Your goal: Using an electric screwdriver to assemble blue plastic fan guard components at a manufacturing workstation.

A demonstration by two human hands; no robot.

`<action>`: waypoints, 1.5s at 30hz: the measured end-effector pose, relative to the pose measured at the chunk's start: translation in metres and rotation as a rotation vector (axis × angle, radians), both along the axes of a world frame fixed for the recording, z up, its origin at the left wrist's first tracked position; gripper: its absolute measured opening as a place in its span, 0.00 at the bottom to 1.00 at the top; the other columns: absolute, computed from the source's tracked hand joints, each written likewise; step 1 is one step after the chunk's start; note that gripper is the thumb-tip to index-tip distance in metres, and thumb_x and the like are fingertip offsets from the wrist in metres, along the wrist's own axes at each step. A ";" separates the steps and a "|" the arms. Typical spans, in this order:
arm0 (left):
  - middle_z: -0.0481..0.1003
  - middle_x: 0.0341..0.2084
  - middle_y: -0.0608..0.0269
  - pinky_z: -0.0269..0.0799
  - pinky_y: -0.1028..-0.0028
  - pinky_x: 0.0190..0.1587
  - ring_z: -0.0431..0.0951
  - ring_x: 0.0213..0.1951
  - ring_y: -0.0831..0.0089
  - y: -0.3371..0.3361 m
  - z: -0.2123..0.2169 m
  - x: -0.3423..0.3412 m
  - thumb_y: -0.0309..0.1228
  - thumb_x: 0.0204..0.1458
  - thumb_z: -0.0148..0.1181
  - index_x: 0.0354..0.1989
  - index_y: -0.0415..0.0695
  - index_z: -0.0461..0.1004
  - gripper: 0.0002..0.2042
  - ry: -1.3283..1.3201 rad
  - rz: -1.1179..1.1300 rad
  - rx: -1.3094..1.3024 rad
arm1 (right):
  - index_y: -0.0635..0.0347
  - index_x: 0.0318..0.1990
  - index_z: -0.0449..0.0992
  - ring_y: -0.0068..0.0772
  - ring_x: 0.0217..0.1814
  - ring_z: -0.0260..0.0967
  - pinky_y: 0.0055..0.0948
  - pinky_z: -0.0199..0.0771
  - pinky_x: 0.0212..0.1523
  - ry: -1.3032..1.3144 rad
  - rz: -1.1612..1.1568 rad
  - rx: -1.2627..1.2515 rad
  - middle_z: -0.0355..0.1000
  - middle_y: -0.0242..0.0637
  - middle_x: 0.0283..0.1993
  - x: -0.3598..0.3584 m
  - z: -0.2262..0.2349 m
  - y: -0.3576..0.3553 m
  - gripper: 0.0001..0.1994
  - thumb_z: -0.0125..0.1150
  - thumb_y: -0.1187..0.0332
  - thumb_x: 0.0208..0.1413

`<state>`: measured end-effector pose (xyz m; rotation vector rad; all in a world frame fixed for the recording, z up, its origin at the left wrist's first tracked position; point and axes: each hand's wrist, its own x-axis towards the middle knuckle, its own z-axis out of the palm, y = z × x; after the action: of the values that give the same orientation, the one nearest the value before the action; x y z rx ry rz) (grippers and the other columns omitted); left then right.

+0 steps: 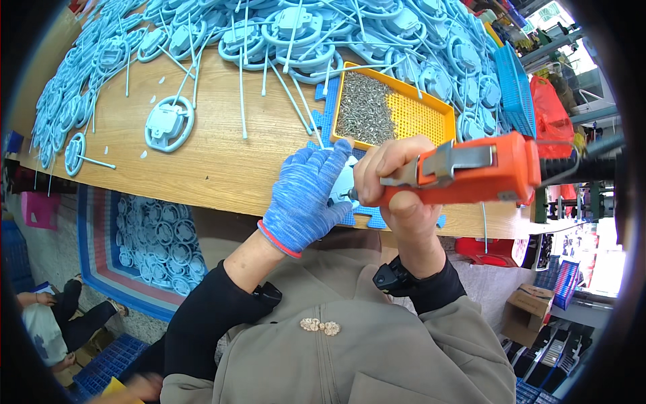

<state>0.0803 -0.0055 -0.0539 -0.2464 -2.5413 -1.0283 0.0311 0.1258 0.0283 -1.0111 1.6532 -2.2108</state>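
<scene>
My left hand [304, 192], in a blue knitted glove, presses over a light blue plastic part [344, 182] and grips it against a blue foam mat [367, 214]. The glove and my other hand hide much of that part. Bare-skinned, my right hand [402, 176] is wrapped round an orange power screwdriver [471, 168], held sideways, with its tip end pointing left at the part. Just beyond both hands stands a yellow tray [424, 116], with a heap of small metal screws [363, 108] in its left half.
Light blue ring-shaped parts with thin stems [296, 27] pile up along the table's far side. One round part [169, 124] lies apart on the wooden table [222, 161]. A striped bag [101, 256] of such parts stands below left. Another person [47, 323] is at lower left.
</scene>
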 end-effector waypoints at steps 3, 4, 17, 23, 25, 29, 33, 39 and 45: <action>0.73 0.44 0.54 0.64 0.60 0.50 0.71 0.45 0.54 -0.002 -0.001 -0.002 0.37 0.35 0.69 0.59 0.39 0.62 0.39 -0.080 -0.033 -0.014 | 0.59 0.36 0.65 0.27 0.22 0.64 0.25 0.63 0.23 0.099 0.033 0.057 0.66 0.33 0.21 -0.002 -0.002 -0.002 0.25 0.66 0.47 0.48; 0.73 0.44 0.54 0.64 0.61 0.50 0.71 0.45 0.54 -0.003 0.001 -0.002 0.37 0.35 0.69 0.59 0.39 0.62 0.39 -0.120 -0.057 -0.017 | 0.59 0.35 0.65 0.27 0.22 0.64 0.25 0.63 0.24 0.186 0.047 0.106 0.66 0.33 0.21 -0.004 -0.002 -0.001 0.25 0.65 0.46 0.48; 0.73 0.39 0.58 0.65 0.62 0.44 0.72 0.42 0.59 -0.017 0.032 0.024 0.37 0.36 0.68 0.58 0.42 0.64 0.35 -0.013 0.064 -0.133 | 0.59 0.36 0.66 0.27 0.20 0.63 0.27 0.63 0.23 -0.046 0.113 -0.138 0.65 0.32 0.20 -0.018 0.002 0.006 0.25 0.63 0.44 0.49; 0.67 0.47 0.51 0.60 0.59 0.53 0.66 0.50 0.53 -0.097 0.027 0.136 0.34 0.39 0.67 0.59 0.41 0.62 0.35 -0.030 0.490 -0.497 | 0.62 0.38 0.66 0.28 0.25 0.64 0.25 0.66 0.23 0.069 -0.284 -0.270 0.66 0.36 0.24 -0.088 0.003 0.059 0.16 0.61 0.58 0.56; 0.66 0.50 0.48 0.59 0.58 0.55 0.64 0.53 0.50 -0.125 0.018 0.139 0.33 0.40 0.67 0.60 0.40 0.60 0.36 -0.030 0.494 -0.450 | 0.60 0.37 0.67 0.28 0.26 0.63 0.27 0.66 0.27 0.049 -0.362 -0.218 0.66 0.35 0.24 -0.099 -0.008 0.066 0.16 0.61 0.57 0.55; 0.59 0.60 0.47 0.53 0.58 0.62 0.58 0.61 0.51 -0.177 0.019 0.103 0.25 0.41 0.64 0.65 0.39 0.54 0.39 -0.037 0.571 -0.596 | 0.59 0.38 0.68 0.28 0.27 0.63 0.29 0.66 0.30 0.029 -0.428 -0.148 0.66 0.35 0.24 -0.108 -0.020 0.074 0.16 0.62 0.56 0.55; 0.54 0.64 0.47 0.50 0.63 0.66 0.54 0.65 0.53 -0.236 0.006 0.054 0.21 0.39 0.64 0.66 0.38 0.52 0.41 -0.129 0.442 -0.394 | 0.58 0.38 0.68 0.29 0.26 0.64 0.29 0.67 0.29 0.023 -0.443 -0.169 0.66 0.35 0.23 -0.114 -0.029 0.074 0.15 0.62 0.57 0.55; 0.58 0.60 0.43 0.54 0.64 0.65 0.58 0.62 0.50 -0.249 0.007 0.023 0.25 0.32 0.70 0.64 0.38 0.55 0.44 -0.331 0.305 -0.445 | 0.58 0.36 0.69 0.28 0.24 0.64 0.29 0.67 0.28 0.049 -0.458 -0.177 0.67 0.35 0.23 -0.120 -0.030 0.074 0.14 0.63 0.58 0.54; 0.62 0.55 0.42 0.59 0.63 0.62 0.62 0.59 0.49 -0.202 0.015 0.033 0.24 0.30 0.69 0.64 0.39 0.56 0.45 -0.255 0.289 -0.408 | 0.58 0.36 0.69 0.27 0.24 0.65 0.27 0.67 0.27 0.026 -0.455 -0.163 0.67 0.34 0.22 -0.125 -0.034 0.076 0.14 0.63 0.58 0.54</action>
<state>0.1131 -0.2072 -0.0393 0.1536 -2.8896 -0.4512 -0.0943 0.2019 -0.0056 -0.7543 1.8927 -2.6629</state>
